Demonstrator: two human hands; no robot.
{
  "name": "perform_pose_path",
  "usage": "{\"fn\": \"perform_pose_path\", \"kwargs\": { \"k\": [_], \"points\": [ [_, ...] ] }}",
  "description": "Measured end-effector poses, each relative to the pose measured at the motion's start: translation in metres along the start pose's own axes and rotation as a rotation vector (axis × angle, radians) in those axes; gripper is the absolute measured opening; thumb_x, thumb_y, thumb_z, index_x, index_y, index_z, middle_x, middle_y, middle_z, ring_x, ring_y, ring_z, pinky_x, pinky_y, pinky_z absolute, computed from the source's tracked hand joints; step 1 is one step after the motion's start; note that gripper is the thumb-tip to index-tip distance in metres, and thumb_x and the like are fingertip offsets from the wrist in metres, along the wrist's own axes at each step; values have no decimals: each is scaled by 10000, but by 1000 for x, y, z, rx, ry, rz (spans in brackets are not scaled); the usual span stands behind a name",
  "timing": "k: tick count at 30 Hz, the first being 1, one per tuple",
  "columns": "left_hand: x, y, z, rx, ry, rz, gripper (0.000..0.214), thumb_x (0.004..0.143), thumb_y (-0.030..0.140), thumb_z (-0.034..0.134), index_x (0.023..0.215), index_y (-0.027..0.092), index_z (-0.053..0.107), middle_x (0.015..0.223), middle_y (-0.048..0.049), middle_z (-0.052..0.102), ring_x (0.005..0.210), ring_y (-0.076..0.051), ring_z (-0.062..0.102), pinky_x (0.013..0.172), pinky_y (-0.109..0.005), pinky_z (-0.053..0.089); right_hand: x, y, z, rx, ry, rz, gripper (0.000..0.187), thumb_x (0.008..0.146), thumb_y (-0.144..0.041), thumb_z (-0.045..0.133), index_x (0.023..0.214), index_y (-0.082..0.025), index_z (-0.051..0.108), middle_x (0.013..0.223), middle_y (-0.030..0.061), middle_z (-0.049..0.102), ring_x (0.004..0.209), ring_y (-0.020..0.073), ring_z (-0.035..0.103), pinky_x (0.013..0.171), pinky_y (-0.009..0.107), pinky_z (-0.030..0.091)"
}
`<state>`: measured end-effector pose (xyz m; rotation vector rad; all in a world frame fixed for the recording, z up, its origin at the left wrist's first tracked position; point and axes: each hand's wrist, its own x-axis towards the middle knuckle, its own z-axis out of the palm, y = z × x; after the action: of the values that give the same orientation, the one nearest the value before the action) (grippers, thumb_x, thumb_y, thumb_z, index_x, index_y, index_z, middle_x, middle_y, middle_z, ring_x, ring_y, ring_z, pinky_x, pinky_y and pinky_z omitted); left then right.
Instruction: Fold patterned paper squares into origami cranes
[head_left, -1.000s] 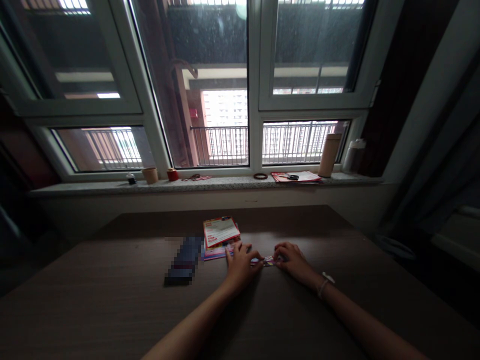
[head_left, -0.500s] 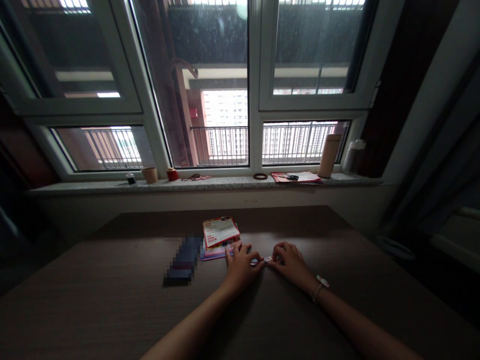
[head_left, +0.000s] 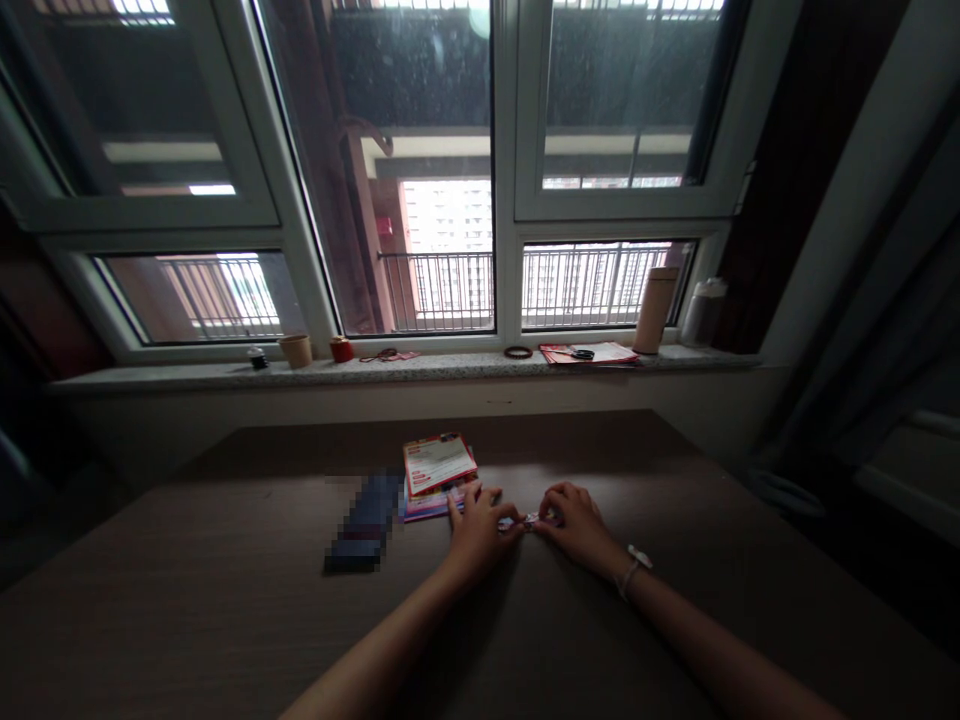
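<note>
Between my two hands is a small, narrow piece of printed paper [head_left: 531, 520], low over the brown table [head_left: 225, 620]; it seems folded, but my fingers cover much of it. My left hand [head_left: 480, 528] pinches its left end between thumb and forefinger, the other fingers spread towards the stacked printed sheets. My right hand [head_left: 576, 525], with a pale band [head_left: 634, 570] round the wrist, pinches the right end with its fingers curled. Just beyond my left hand lie a white sheet with a red border [head_left: 439, 463] and purplish printed sheets [head_left: 424, 508] under it.
A dark pixelated rectangle [head_left: 364, 525] lies left of the sheets. Along the stone windowsill [head_left: 450, 368] stand a paper cup [head_left: 296, 350], a red spool [head_left: 341, 349], a dark ring [head_left: 518, 352], scissors [head_left: 583, 354] on papers, a tan flask [head_left: 654, 312] and a pale bottle [head_left: 705, 312].
The whole view has shifted slightly to the left. Both hands keep their pinch on the paper, and their positions over the table are nearly the same.
</note>
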<state>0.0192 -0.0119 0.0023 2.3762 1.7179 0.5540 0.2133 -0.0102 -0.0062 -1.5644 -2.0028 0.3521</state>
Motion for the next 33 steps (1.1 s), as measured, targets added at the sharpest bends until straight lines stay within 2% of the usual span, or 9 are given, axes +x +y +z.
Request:
{"fn": "perform_pose_path", "kwargs": {
  "k": [6, 11, 23, 33],
  "points": [
    [0, 1, -7, 23, -72, -18, 193, 840, 471, 583, 986, 409, 693, 1381, -14, 473, 1373, -339, 223, 1028, -723, 13, 0, -1, -1, 11, -10, 25, 151, 748, -357, 687, 861, -260, 661, 1089, 26, 570, 1085, 232, 467, 952, 332, 332],
    [0, -2, -10, 16, -99, -10, 200, 848, 457, 579, 1016, 438, 685, 1404, -33, 451, 1381, -353, 215, 1009, -740, 37, 0, -1, -1, 25, -18, 22, 141, 749, -329, 682, 873, -267, 659, 1094, 30, 567, 1089, 240, 466, 956, 350, 332],
    [-2, -10, -12, 15, -135, -6, 228, 869, 458, 551, 1070, 492, 652, 1446, -14, 413, 1391, -367, 198, 992, -752, 12, 4, 5, -4, 63, -88, 32, 150, 756, -256, 623, 899, -281, 665, 1130, 17, 551, 1118, 234, 436, 978, 369, 321],
    [-6, -9, -14, 4, -106, 9, 241, 881, 441, 525, 1081, 504, 644, 1440, -3, 423, 1395, -344, 204, 1016, -730, 1, 4, 19, -5, 63, -140, -51, 231, 758, -197, 576, 945, -299, 667, 1154, 9, 552, 1151, 224, 432, 1004, 374, 320]
  ]
}}
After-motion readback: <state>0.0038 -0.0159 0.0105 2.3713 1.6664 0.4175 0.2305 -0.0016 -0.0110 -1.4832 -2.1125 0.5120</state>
